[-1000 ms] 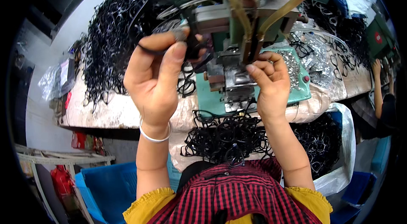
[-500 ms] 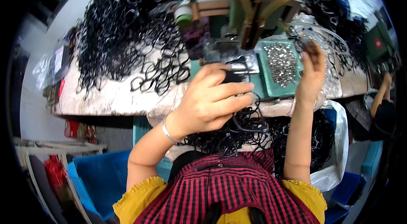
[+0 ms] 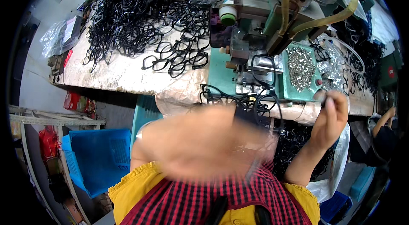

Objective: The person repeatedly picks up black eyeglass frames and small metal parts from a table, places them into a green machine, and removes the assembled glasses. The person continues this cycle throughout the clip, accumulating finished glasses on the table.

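- Now my right hand (image 3: 330, 116) pinches a small dark piece at its fingertips, raised just beside the green tray (image 3: 300, 71) of silver parts (image 3: 300, 66); I cannot tell what the piece is.
- My left hand (image 3: 204, 142) is a blur close under the camera, so whether it is open or closed I cannot tell; black frames (image 3: 255, 106) show just past it, and it may be lifting some.
- Half a second ago that left hand lay sharp over the frames at my lap; it has since swept up and toward me, while my right stayed near the tray.
- That reads to me as fetching the next frame for the machine (image 3: 251, 25).
- One frame (image 3: 262, 65) sits at the machine's work spot.
- Farther left, a big heap (image 3: 128, 12) of black frames covers the table (image 3: 115, 76); a blue crate (image 3: 98, 157) stands below.
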Demonstrator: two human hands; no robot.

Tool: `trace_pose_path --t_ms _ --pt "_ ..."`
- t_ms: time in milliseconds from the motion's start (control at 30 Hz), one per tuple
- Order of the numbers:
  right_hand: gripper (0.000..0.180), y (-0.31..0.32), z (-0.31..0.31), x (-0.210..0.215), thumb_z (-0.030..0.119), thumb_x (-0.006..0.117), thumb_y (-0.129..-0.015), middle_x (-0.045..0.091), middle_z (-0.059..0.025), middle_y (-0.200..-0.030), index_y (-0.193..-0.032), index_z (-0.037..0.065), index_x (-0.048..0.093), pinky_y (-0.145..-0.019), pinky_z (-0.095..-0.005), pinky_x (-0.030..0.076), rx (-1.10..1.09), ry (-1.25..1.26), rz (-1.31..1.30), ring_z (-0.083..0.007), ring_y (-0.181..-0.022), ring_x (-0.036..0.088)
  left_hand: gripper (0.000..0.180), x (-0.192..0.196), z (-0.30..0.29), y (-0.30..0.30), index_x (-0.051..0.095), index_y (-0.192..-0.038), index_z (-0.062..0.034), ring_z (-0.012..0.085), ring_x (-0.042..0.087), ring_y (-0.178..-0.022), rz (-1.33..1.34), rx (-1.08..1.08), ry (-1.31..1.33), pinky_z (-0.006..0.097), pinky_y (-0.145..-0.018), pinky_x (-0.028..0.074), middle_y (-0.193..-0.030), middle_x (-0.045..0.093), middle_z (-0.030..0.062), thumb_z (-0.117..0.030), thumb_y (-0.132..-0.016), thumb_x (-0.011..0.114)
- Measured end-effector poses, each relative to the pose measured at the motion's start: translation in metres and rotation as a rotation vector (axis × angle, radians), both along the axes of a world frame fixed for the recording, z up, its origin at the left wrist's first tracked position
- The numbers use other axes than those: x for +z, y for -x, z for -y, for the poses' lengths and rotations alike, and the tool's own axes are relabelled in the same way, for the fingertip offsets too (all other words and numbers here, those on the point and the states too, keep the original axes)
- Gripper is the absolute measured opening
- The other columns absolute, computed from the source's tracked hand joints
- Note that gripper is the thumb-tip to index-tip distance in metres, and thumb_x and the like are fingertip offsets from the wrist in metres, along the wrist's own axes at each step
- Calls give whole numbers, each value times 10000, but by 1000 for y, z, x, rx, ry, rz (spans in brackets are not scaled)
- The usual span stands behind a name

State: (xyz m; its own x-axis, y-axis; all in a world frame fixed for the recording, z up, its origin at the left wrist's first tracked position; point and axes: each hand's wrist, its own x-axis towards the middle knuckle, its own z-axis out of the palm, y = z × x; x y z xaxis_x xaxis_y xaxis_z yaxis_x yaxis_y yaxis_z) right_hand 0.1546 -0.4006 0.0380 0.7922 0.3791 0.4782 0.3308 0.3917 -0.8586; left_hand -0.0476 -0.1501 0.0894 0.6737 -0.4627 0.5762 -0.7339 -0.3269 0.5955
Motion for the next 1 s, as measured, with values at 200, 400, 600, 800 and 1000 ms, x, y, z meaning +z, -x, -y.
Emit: trace_pose_path --t_ms 200,400,600,800,1000 --pt "308 60 -35 41 319 734 -854 616 -52 -591 -1021 61 720 -485 -318 447 985 435 198 -227 -514 598 186 42 27 14 660 -965 20 216 529 -751 -187 -514 188 334 -611 395 -905 599 92 -137 -900 585" --pt "361 114 -80 46 371 716 -818 562 -98 -521 -958 39 703 -452 -391 449 1140 360 540 -314 -475 583 215 70 -6 18 731 -987 -20 154 603 -779 30 -474 -1 372 -839 585 -1031 660 128 -24 -890 539" --pt "128 114 -101 43 178 661 -867 562 -98 -509 -877 56 699 -460 -392 485 888 430 215 -311 -473 614 234 87 -7 87 782 -896 -79 56 675 -776 599 -186 368 289 -708 638 -847 719 5 81 -776 661" --pt "161 116 -86 42 163 699 -855 660 -47 -832 -978 77 641 -581 -328 446 502 231 552 -234 -833 676 208 57 -38 61 715 -1037 20 175 524 -695 -137 -523 168 401 -820 582 -979 694 130 -109 -904 622" --pt "119 120 -86 34 181 642 -809 657 -15 -845 -906 111 648 -553 -238 321 137 303 1136 -130 -880 669 450 16 10 47 658 -1183 -12 236 632 -744 -394 720 129 300 -658 478 -871 669 106 -89 -762 797"
